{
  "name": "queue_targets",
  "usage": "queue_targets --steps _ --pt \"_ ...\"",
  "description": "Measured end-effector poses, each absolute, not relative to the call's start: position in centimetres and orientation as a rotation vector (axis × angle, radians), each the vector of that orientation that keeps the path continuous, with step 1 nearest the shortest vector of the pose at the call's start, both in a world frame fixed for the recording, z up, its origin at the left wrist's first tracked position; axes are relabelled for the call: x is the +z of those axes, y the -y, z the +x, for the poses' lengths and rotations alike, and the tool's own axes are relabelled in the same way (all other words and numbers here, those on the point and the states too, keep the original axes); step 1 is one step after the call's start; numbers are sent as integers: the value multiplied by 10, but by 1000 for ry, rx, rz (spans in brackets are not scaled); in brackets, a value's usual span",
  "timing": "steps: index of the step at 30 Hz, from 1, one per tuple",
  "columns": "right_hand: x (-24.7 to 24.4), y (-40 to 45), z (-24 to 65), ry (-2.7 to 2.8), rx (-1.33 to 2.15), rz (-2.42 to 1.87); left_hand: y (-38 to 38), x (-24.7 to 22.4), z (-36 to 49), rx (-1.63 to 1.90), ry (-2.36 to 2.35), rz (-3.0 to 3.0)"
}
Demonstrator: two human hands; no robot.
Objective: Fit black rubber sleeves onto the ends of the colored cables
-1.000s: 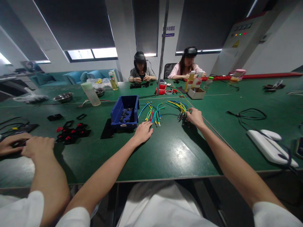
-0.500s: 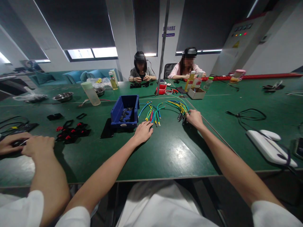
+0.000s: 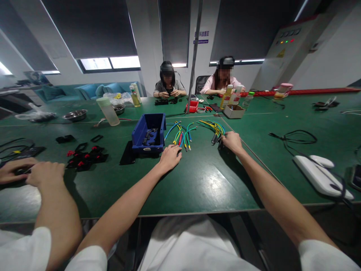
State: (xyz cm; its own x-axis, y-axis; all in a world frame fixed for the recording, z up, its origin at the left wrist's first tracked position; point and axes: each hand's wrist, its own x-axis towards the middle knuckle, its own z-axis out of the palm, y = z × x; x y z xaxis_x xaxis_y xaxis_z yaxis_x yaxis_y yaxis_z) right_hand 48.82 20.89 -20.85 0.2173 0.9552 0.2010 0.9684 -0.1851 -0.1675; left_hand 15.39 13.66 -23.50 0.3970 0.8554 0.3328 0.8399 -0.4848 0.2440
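My left hand (image 3: pixel 170 156) lies palm down on the green table, fingers loosely stretched towards a small spread of loose wires (image 3: pixel 185 136). These are blue, yellow, green and red, with metal ends; whether the fingertips touch them I cannot tell. At the near end of a second bundle, yellow, green and blue wires (image 3: pixel 212 126) with black sleeves (image 3: pixel 216 139), my right hand (image 3: pixel 232 141) is closed, its fingertips pinching the sleeved end. The hand partly hides that end. Left of the loose wires stands a blue bin (image 3: pixel 135 142) with black sleeve pieces (image 3: pixel 150 136) inside.
A black phone-like slab (image 3: pixel 128 153) lies beside the bin. Black and red parts (image 3: pixel 86 157) lie further left, near a co-worker's hands (image 3: pixel 45 174). A white device (image 3: pixel 318 175) with a cable is at right. Two people sit across the table, behind bottles and a small box (image 3: pixel 234 111).
My two hands stay almost where they were, with only slight finger movement. The wires and bin have not visibly moved.
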Motion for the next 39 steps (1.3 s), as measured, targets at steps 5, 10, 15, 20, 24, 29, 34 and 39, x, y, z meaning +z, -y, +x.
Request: queue_targets --steps 5,10,15,20,24,29,34,39 --pt "-210 -211 491 1818 -42 -2218 -139 -235 153 681 -1525 2608" --pt "-210 -211 491 1820 -21 -2203 -140 -235 152 686 -1516 2604" --pt "-211 -210 490 1779 -11 -2215 -138 -233 152 688 -1539 2584" --pt "-212 -209 488 1711 -38 -2243 -136 -231 152 704 -1561 2551" --pt "-210 -208 487 1677 -53 -2258 -135 -230 153 713 -1575 2541" --pt "-208 -202 483 1647 -84 -2250 -136 -231 154 724 -1596 2561" --pt "-205 -197 479 1644 -112 -2249 -137 -233 154 723 -1637 2554" --pt "-202 -194 478 1669 -139 -2242 -137 -232 154 721 -1628 2525"
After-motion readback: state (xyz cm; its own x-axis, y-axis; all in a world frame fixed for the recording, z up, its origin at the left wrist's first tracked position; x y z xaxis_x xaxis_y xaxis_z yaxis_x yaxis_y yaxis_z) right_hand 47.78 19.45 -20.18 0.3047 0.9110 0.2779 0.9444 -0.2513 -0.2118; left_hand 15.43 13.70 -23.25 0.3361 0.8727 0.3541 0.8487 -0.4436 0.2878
